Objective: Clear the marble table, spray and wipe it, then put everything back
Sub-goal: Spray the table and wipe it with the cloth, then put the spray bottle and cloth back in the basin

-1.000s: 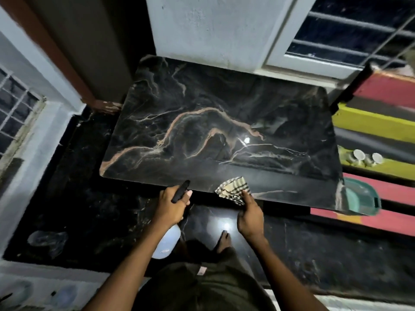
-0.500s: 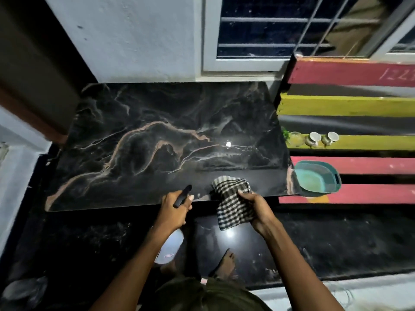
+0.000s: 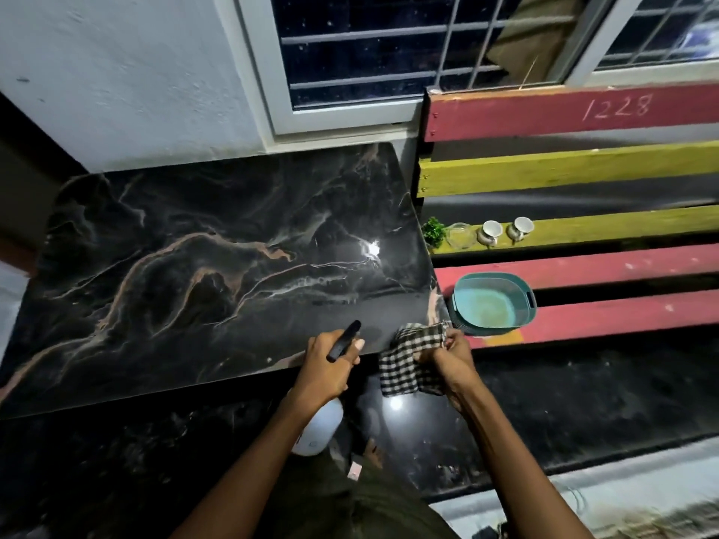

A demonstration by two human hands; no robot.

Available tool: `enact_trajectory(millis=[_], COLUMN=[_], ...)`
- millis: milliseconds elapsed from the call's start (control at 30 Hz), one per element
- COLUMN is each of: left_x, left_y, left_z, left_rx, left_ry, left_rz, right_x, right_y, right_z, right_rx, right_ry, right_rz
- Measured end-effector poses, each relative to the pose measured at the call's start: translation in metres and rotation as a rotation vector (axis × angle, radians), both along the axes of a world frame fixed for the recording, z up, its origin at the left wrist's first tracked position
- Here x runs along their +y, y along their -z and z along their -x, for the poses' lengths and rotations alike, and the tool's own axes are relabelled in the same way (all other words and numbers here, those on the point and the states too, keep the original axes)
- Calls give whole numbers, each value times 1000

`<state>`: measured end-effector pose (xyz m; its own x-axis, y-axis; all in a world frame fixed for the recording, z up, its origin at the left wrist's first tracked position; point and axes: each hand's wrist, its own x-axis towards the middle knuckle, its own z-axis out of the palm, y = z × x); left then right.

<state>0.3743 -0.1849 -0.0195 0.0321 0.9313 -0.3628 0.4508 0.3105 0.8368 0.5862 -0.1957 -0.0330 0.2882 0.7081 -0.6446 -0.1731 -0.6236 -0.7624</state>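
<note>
The right hand [image 3: 451, 359] has carried the checked cloth [image 3: 408, 359] rightward to the marble table [image 3: 194, 266] corner.

We wear a dark olive-green garment [image 3: 350, 507] below the desk [image 3: 218, 266] edge, a small pale tag on it; both forearms are bare, sleeveless.

We lose the spray bottle's [image 3: 320, 429] neck inside the left hand [image 3: 325, 369], and its trigger end is too dark to read. The checked cloth [image 3: 408, 359] hides the right hand's [image 3: 453, 361] fingertips, while the marble bench [image 3: 194, 247] runs off the left edge.
</note>
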Motion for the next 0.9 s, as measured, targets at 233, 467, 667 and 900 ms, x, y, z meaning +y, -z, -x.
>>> enact_trajectory(millis=[233,467,667,900], left_x=[40,97,135,158], left_y=[3,8,8,14], left_z=[-53,-113,-153,-195], left_rx=[16,-54,-86,-99], left_ry=[165,276,345,339], left_rz=[-27,-63,-116,-120], right_x=[18,52,67,84], right_y=[4,-11,-14,10], right_z=[-49,-88,-121,-172], right_rx=[-118,-567,-845,-1025], right_ry=[-152,-123,-145,-196], right_rz=[-189,-17,-15,112])
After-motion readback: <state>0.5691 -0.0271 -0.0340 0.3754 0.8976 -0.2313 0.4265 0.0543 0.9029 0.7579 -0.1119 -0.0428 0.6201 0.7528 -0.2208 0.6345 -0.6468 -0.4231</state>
